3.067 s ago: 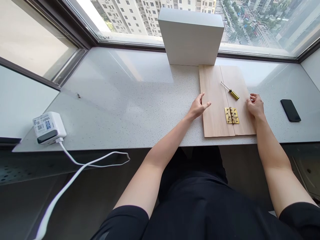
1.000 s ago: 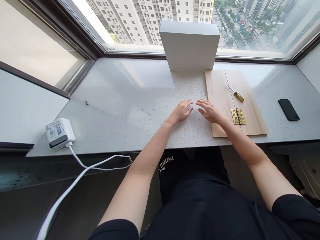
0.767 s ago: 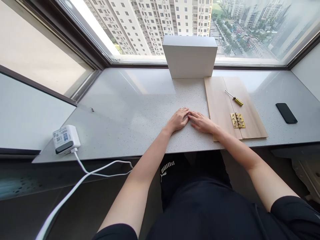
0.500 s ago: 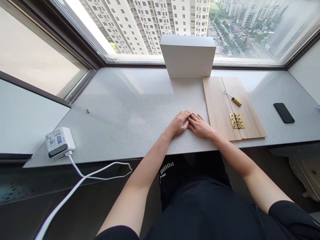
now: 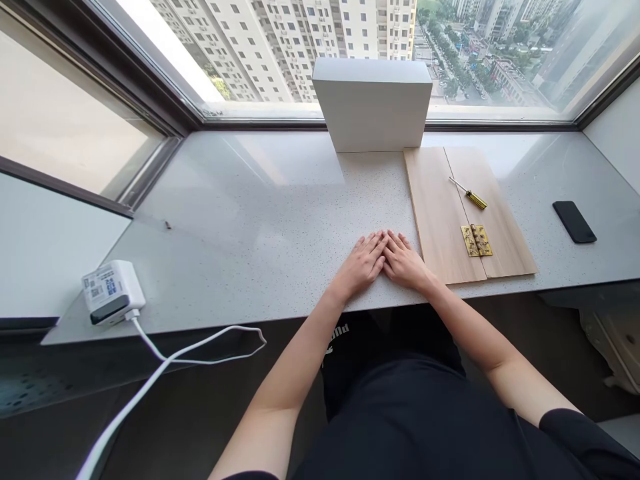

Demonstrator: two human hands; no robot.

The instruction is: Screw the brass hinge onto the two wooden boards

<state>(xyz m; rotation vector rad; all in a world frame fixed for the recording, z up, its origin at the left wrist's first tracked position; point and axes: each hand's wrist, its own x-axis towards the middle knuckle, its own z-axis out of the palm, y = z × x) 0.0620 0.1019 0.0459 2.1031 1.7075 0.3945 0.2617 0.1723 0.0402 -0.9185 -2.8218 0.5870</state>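
My left hand (image 5: 361, 265) lies flat on the speckled white countertop (image 5: 240, 233), palm down with its fingers stretched out. Beside it, my right hand (image 5: 403, 261) also rests palm down, its fingertips touching those of the left. Neither holds anything. Just right of my right hand are two light wooden boards (image 5: 435, 220) lying side by side. A brass hinge (image 5: 477, 241) with small screws on it sits across the seam between them. Farther back on the boards is a screwdriver (image 5: 469, 193) with a yellow and black handle.
A white box (image 5: 375, 110) stands upright against the window behind the boards. At the right lies a black phone (image 5: 575, 222). On the far left is a white power strip (image 5: 113, 292), whose white cable (image 5: 165, 363) hangs over the counter's front edge.
My hands have flattened out, with the fingers pointing more forward and the left hand slightly closer to me. The view has shifted a little; the boards, hinge and screwdriver stay put.
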